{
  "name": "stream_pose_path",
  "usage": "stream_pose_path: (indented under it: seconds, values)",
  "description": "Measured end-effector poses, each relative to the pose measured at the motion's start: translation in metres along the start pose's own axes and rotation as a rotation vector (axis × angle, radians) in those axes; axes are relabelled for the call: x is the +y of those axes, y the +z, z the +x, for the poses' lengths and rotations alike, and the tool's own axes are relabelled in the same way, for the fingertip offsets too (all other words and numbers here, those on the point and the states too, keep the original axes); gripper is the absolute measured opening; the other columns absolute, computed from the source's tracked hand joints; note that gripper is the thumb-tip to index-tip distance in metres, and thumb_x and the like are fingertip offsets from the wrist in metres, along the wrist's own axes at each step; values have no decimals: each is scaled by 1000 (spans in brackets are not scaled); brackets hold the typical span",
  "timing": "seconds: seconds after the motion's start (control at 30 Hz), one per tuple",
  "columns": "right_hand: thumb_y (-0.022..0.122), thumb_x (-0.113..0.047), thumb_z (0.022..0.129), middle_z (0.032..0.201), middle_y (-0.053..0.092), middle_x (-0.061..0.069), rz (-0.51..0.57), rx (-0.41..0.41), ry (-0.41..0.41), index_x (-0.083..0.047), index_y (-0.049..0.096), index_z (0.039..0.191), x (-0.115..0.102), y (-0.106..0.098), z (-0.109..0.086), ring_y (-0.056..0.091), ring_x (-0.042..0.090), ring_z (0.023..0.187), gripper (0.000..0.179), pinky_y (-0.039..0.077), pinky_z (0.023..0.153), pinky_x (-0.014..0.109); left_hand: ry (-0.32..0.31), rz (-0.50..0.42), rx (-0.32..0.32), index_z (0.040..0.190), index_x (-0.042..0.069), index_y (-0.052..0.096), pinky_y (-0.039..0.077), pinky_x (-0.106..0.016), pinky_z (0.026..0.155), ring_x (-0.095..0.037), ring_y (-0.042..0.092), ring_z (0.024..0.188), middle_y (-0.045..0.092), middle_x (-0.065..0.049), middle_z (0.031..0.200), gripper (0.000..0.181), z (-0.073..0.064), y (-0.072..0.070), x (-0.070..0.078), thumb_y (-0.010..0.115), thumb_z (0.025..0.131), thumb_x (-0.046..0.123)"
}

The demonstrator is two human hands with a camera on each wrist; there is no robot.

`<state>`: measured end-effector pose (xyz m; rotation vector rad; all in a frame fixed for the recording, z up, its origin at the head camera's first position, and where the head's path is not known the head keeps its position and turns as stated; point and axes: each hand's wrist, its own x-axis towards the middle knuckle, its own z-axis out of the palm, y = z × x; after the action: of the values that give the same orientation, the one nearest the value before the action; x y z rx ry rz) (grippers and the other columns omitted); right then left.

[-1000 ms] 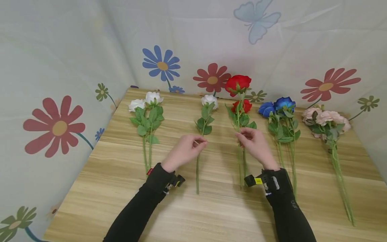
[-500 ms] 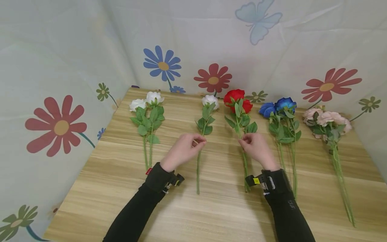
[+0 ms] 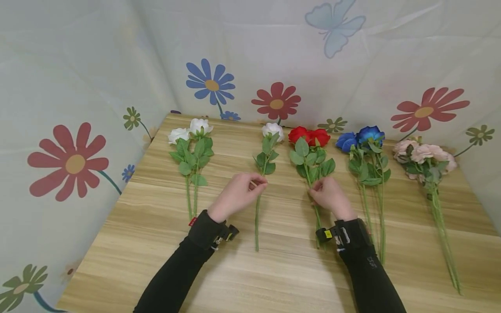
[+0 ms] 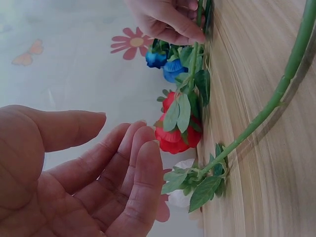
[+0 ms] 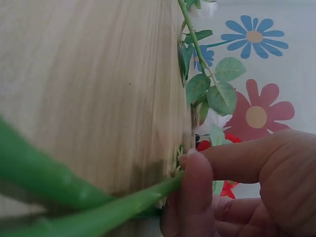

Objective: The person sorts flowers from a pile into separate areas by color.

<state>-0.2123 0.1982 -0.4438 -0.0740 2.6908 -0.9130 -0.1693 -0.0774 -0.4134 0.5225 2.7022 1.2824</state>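
My right hand pinches the green stem of a red rose, low over the table. A second red rose lies right beside it, the blooms side by side. In the right wrist view, thumb and fingers close on a stem. My left hand hovers by a single white rose, whose stem runs down past the fingertips. The left wrist view shows the left thumb apart from the loosely bent fingers, nothing between them.
Two white roses lie at the left of the wooden table. Right of the red pair are blue roses, then a bunch of pale pink flowers. A flower-printed cloth hangs behind the table's back edge.
The right hand has lowered the red rose from above the other one and laid its bloom level beside it, moving slightly towards the person. The left hand has stayed in place.
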Motion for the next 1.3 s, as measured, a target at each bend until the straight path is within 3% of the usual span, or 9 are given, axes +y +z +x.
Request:
stream_pose_path:
  seconds: [0.37,0.6,0.83,1.03,1.2,1.3]
  values:
    - [66,-34,97,78,72,11,-36,-39,61,5,57,113,3,-11,-5,67,13,65,43,47,64,27,-8,-17,5,116,8,73,57,-29,79,-18,70,91,75,-8,109,22,0,-2,-2,60,102,19]
    - [67,-43,95,96,68,16,-37,-80,95,1,48,111,5,-7,-5,68,11,62,51,46,70,27,-9,-14,4,116,8,73,57,-29,78,-18,70,91,75,-8,109,22,0,-3,-1,60,102,19]
    - [65,-41,96,66,64,3,-36,-79,103,-8,48,85,6,-7,-4,65,13,56,39,43,61,29,-18,-10,8,116,8,73,57,-30,79,-18,70,90,75,-7,108,21,0,-3,-2,61,101,18]
    - [62,-32,99,51,60,-2,-37,-73,76,-15,47,62,9,-5,-1,62,11,49,44,38,53,26,-20,-6,-3,118,5,72,57,-30,80,-18,70,91,75,-7,109,24,2,-2,-3,61,102,19]
    - [57,-25,101,55,65,-1,-41,-76,71,-3,56,87,9,-4,0,65,11,55,26,41,59,26,-18,-12,-7,117,5,72,57,-30,81,-18,70,91,75,-7,108,24,1,-3,-3,61,102,19]
    - [55,-24,101,57,66,0,-54,-72,65,0,57,98,9,-3,0,65,11,57,25,43,63,26,-17,-16,-8,117,5,72,57,-30,81,-18,70,91,75,-8,107,24,1,-3,-2,61,102,19]
